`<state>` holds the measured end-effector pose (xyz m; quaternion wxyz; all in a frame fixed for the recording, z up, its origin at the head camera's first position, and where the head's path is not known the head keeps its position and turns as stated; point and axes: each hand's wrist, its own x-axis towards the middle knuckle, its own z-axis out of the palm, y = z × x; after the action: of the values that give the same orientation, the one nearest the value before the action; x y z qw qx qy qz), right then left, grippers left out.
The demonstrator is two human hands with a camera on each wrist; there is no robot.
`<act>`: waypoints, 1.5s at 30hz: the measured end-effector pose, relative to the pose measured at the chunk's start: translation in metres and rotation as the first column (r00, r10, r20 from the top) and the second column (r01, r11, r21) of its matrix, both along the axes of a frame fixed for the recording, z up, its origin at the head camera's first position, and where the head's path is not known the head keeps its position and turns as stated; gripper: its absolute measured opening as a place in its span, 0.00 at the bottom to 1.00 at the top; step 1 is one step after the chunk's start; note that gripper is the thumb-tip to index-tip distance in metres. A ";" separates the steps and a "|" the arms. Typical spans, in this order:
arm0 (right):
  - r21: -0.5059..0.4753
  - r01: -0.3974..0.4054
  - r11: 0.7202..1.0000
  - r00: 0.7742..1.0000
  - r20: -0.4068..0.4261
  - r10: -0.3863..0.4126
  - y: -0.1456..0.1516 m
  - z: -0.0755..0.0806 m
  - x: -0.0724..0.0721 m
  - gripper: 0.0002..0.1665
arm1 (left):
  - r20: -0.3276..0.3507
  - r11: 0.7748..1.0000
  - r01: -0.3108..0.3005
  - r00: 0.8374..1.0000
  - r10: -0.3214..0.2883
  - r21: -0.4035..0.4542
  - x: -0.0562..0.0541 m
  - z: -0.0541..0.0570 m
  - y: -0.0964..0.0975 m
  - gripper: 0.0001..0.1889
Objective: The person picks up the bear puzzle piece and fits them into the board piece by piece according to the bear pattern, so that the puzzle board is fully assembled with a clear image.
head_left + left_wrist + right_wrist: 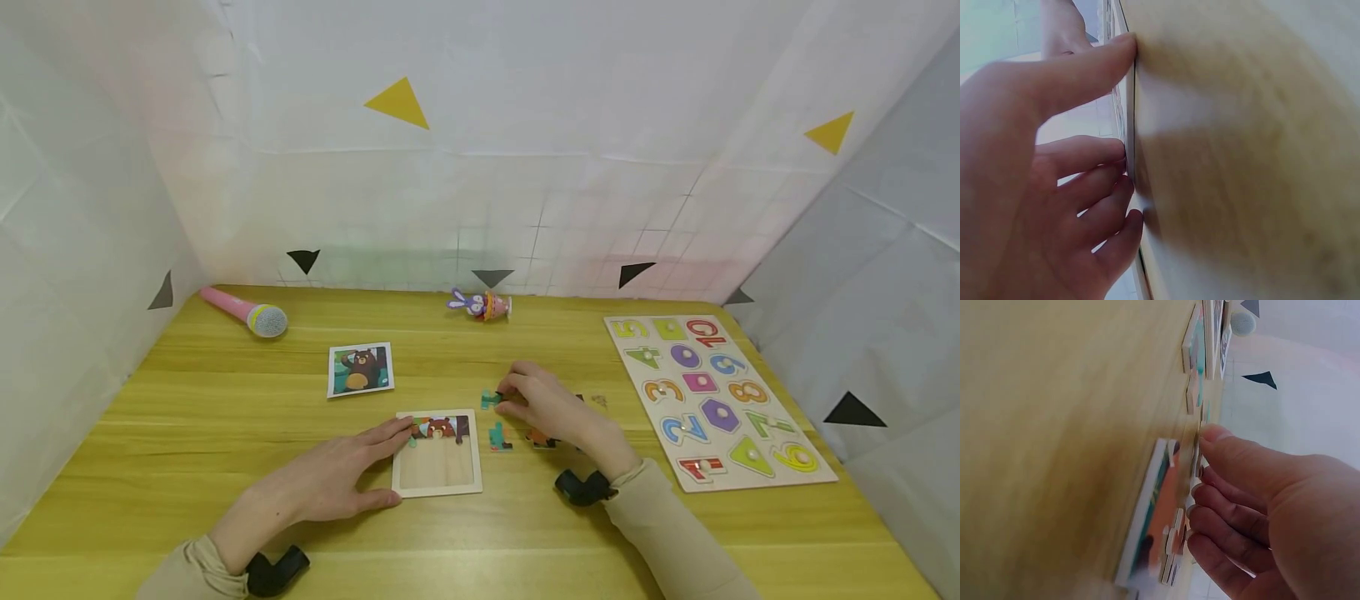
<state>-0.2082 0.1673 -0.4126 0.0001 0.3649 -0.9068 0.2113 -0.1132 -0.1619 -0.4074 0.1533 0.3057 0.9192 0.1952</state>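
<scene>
In the head view a square wooden puzzle tray (437, 492) lies at the middle, its top strip filled with pieces that show a bear's head. My left hand (330, 479) rests at the tray's left side, fingers on the upper left corner and thumb by the lower left one. My right hand (547, 404) pinches the dark end of a green puzzle piece (490, 400) right of the tray. Nearer to me lie a teal puzzle piece (498, 438) and an orange puzzle piece (538, 439). Other pieces are partly hidden under the right hand.
A bear picture card (361, 370) lies behind the tray. At the back are a pink toy microphone (243, 312) and a purple rabbit figure (482, 305). A number-and-shape board (723, 404) takes up the right side. White sheeting (525, 167) encloses the table (247, 417).
</scene>
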 end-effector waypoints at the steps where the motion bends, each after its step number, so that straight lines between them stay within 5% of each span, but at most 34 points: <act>1: 0.001 0.000 1.000 1.000 -0.003 0.000 0.000 0.000 0.000 0.11 | 0.002 1.000 -0.001 1.000 0.001 -0.001 0.000 0.000 0.000 0.43; 16: 0.019 -0.011 1.000 1.000 0.001 0.011 -0.006 0.012 0.007 0.13 | 0.000 1.000 0.010 1.000 -0.010 0.007 0.001 0.001 -0.001 0.43; 25: -0.004 -0.146 0.989 0.988 0.054 0.146 -0.042 0.025 0.025 0.11 | 0.007 1.000 -0.005 1.000 0.005 0.007 0.000 0.001 -0.002 0.43; 45: 0.073 -0.280 0.957 0.958 0.091 0.273 -0.092 0.013 0.037 0.14 | -0.002 1.000 0.010 1.000 -0.010 0.030 -0.002 0.000 -0.002 0.44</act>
<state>-0.1711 0.0754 -0.3998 -0.0816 0.4790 -0.8543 0.1847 -0.1148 -0.1640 -0.4072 0.1486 0.3126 0.9149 0.2079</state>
